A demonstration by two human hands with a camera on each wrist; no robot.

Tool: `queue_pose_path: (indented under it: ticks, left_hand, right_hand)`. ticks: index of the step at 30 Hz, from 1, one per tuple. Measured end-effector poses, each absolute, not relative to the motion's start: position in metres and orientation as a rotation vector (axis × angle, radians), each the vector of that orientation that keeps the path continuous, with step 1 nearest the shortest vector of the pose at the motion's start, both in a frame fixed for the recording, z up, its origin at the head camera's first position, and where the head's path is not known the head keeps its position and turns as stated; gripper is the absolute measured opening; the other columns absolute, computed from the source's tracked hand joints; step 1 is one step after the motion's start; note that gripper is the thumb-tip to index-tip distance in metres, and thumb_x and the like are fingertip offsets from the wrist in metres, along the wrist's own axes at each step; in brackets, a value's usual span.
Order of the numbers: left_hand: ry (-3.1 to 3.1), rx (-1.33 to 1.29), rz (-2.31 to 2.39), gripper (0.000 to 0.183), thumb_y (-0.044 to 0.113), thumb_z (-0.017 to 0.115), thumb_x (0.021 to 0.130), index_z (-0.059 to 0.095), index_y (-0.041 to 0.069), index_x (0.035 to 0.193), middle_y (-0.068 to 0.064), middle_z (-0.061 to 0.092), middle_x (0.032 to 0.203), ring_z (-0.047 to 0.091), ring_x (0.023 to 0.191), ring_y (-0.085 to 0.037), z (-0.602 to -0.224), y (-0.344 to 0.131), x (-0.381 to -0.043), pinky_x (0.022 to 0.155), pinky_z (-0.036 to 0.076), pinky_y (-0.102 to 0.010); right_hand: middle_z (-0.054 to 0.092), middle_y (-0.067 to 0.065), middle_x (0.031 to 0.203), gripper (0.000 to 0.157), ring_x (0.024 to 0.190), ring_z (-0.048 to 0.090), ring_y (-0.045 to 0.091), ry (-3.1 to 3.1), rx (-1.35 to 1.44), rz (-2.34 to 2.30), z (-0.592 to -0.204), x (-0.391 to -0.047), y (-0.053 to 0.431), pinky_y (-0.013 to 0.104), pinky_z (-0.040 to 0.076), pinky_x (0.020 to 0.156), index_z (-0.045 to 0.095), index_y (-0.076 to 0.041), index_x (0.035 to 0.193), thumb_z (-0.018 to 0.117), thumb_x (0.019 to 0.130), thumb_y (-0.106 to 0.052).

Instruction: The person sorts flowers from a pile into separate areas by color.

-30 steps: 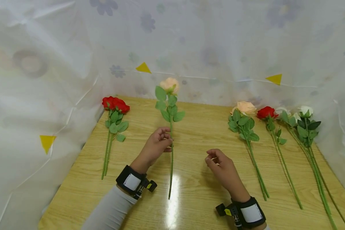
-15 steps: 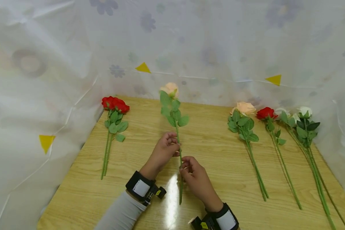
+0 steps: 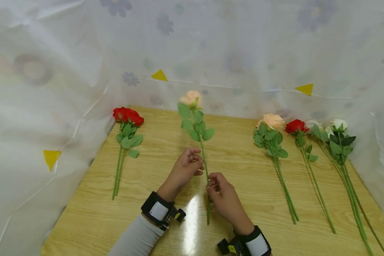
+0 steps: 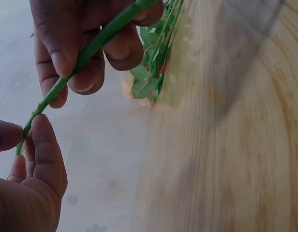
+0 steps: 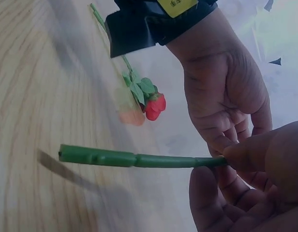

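Observation:
A peach rose (image 3: pixel 192 99) with green leaves is held up over the middle of the table, its long stem (image 3: pixel 203 155) leaning slightly, lower end toward the person. My left hand (image 3: pixel 187 167) pinches the stem below the leaves. Lower down the same stem, my right hand (image 3: pixel 224 195) pinches it between thumb and fingers. In the left wrist view, the green stem (image 4: pixel 108 33) passes through the fingers of both hands. The bare cut end of the stem (image 5: pixel 96 155) sticks out past the right hand in the right wrist view.
Two red roses (image 3: pixel 128 115) lie on the wooden table (image 3: pixel 83 213) at the left. To the right lie peach roses (image 3: pixel 273 121), a red rose (image 3: pixel 296 126) and white roses (image 3: pixel 340 123), stems toward the front. A white flower-print sheet (image 3: pixel 224 46) hangs behind.
My right hand has come left from over the table and taken hold of the lower stem. My left hand has shifted right and slightly nearer with the rose, whose stem now leans.

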State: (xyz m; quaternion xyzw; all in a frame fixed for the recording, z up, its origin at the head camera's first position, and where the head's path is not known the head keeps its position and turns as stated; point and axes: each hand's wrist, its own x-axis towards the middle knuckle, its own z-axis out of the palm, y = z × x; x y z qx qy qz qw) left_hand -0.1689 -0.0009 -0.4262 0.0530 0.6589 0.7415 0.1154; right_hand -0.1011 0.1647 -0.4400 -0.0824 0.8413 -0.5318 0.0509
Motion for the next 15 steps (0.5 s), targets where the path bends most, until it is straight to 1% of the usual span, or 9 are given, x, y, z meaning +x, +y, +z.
queue_pose_path:
  ticks: [1,3,6,8,11,15]
  left_hand:
    - [1.963,0.161,2.142,0.034,0.004,0.054,0.091,0.046,0.004,0.124,-0.010,0.054,0.096,0.059,0.083,-0.024,-0.422,-0.003,-0.168,0.070,0.054,-0.033]
    - [2.043,0.185,2.084,0.033,0.008,0.054,0.092,0.048,0.006,0.124,-0.011,0.055,0.098,0.059,0.084,-0.024,-0.424,-0.011,-0.170,0.070,0.054,-0.034]
    - [2.210,0.239,1.943,0.033,0.013,0.054,0.094,0.050,0.007,0.125,-0.014,0.056,0.102,0.059,0.086,-0.026,-0.426,-0.035,-0.175,0.072,0.053,-0.038]
    - [2.355,0.274,1.822,0.032,0.017,0.055,0.094,0.051,0.009,0.125,-0.014,0.057,0.104,0.059,0.088,-0.024,-0.435,-0.057,-0.183,0.072,0.053,-0.039]
    - [2.591,0.277,1.556,0.034,0.020,0.053,0.094,0.052,0.006,0.125,-0.017,0.058,0.109,0.058,0.093,-0.027,-0.434,-0.097,-0.190,0.073,0.053,-0.043]
    - [2.839,0.249,1.193,0.036,0.018,0.052,0.093,0.054,-0.002,0.123,-0.023,0.059,0.110,0.059,0.094,-0.033,-0.433,-0.145,-0.198,0.074,0.052,-0.049]
  right_hand:
    - [0.058,0.006,0.091,0.025,0.065,0.058,0.018,2.593,-0.248,-1.594,-0.440,-0.102,0.169,0.029,0.052,0.051,0.052,-0.012,0.118,0.054,0.093,-0.009]
    - [0.059,0.006,0.090,0.026,0.061,0.056,0.014,2.670,-0.234,-1.532,-0.439,-0.104,0.181,0.029,0.051,0.051,0.052,-0.011,0.119,0.055,0.093,-0.010]
    - [0.059,0.007,0.092,0.027,0.064,0.055,0.013,2.788,-0.216,-1.417,-0.437,-0.108,0.203,0.031,0.049,0.052,0.051,-0.008,0.120,0.054,0.093,-0.010]
    - [0.059,0.009,0.093,0.026,0.066,0.054,0.014,2.858,-0.190,-1.332,-0.434,-0.111,0.221,0.032,0.048,0.052,0.051,-0.006,0.119,0.054,0.093,-0.010]
    - [0.059,0.011,0.094,0.027,0.064,0.053,0.015,2.943,-0.141,-1.226,-0.430,-0.115,0.250,0.032,0.045,0.050,0.050,-0.003,0.120,0.052,0.094,-0.009]
    - [0.061,0.016,0.095,0.029,0.051,0.045,0.015,3.045,-0.062,-1.086,-0.423,-0.118,0.288,0.030,0.038,0.043,0.048,0.000,0.122,0.048,0.095,-0.009]
